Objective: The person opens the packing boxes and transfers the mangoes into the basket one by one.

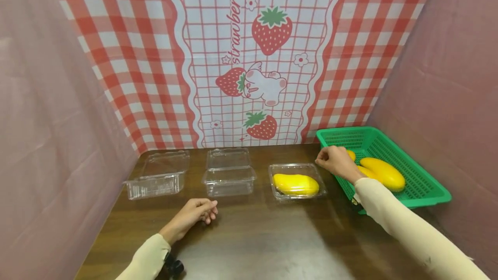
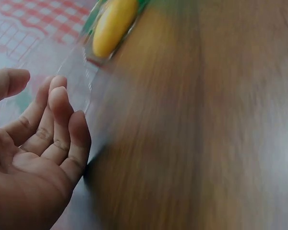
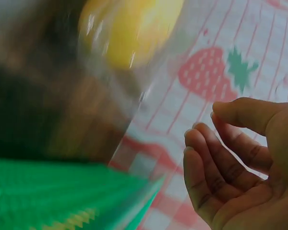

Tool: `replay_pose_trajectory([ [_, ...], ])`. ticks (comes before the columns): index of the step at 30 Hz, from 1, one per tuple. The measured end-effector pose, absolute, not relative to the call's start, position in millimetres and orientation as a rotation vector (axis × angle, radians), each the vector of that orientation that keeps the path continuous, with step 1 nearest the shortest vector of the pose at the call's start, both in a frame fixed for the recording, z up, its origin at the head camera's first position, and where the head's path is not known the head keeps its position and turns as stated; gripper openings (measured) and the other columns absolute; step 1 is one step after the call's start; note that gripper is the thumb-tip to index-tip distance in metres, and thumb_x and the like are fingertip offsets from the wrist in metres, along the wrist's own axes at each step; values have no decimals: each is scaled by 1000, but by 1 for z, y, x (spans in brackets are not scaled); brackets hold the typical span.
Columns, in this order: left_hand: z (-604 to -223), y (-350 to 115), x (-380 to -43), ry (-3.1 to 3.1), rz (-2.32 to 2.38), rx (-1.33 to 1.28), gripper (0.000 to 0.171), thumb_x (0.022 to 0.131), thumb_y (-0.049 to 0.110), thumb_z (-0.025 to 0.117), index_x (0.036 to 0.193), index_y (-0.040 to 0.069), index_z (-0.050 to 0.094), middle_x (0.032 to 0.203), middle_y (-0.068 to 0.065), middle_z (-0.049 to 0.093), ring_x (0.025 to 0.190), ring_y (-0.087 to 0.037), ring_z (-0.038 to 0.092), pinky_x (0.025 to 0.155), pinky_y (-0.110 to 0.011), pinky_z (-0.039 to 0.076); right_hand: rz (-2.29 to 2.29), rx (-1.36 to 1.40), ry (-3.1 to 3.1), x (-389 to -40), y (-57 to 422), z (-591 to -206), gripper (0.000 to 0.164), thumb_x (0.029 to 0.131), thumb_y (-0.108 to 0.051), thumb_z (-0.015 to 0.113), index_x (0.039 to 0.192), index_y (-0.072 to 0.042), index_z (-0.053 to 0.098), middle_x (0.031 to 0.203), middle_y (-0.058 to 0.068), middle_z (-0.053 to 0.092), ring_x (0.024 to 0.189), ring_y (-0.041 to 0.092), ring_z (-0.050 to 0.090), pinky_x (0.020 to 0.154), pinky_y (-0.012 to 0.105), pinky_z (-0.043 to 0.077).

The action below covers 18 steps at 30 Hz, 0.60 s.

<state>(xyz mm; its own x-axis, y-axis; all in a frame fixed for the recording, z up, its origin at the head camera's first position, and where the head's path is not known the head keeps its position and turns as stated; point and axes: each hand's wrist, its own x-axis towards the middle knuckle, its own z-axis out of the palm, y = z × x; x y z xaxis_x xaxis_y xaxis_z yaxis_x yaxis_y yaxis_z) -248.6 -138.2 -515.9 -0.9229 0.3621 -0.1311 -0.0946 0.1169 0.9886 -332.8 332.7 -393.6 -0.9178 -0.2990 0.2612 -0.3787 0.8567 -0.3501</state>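
Observation:
My left hand hovers over the table in front of the middle clear plastic clamshell box, fingers loosely curled around nothing. Beside the left rim of the green basket is my right hand; in the right wrist view its bent fingers hold nothing. Between the hands, a yellow mango lies inside another clear clamshell box, whose lid appears down over it. Several more yellow mangoes lie in the basket, partly hidden behind my right hand and sleeve.
At the far left stands another clear clamshell box with its lid raised, like the middle one. A red-and-white strawberry cloth hangs behind the brown wooden table. Pink cloth walls flank both sides.

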Motion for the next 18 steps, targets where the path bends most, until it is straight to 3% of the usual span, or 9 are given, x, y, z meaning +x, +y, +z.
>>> replay_pose_trajectory([
  [7,-515,-108,-250,2027,1797,407,41,104,29,63,100,-12,68,83,-8,69,68,-13,60,64,-23,53,600,703,-2789,-313,295,-402,8,88,-8,80,82,-10,74,73,-6,67,65,9,58,63,30,53],
  [18,-512,-69,-252,2000,1779,451,33,104,21,62,99,-10,70,80,-6,70,64,-10,59,61,-22,52,630,875,-2793,-289,260,-413,13,87,-13,84,81,-15,72,71,-12,62,64,4,54,61,23,51],
])
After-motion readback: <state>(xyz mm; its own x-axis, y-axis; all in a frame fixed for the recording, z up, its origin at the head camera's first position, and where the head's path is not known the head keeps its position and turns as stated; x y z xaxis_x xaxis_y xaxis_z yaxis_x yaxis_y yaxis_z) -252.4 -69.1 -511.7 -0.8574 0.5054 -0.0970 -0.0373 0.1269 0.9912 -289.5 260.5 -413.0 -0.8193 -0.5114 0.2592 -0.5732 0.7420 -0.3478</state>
